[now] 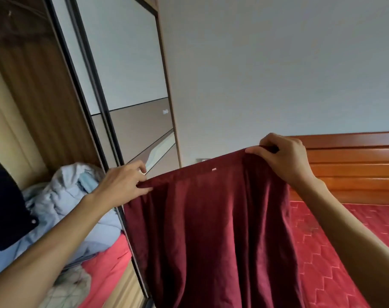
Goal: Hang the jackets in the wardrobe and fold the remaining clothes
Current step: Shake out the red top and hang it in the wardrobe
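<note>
The maroon garment [211,230] hung spread above the bed [344,241], each grip clamped on its top edge, left hand [122,185] and right hand [284,156] at opposite corners. Folding seemed the step in hand; next it probably needed laying flat. A pale blue jacket [62,196] lay heaped beside the wardrobe [33,85].

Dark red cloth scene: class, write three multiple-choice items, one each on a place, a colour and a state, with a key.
1. The light blue jacket lies on which side of the dark red cloth? A left B right C above
2. The headboard is: A white B brown wood C black
3. The cloth is: A folded flat B crumpled in one hand C hanging from both hands
Key: A, the jacket is at the picture's left; B, its planks are reddish brown; C, the left hand and right hand each grip its top edge.
</note>
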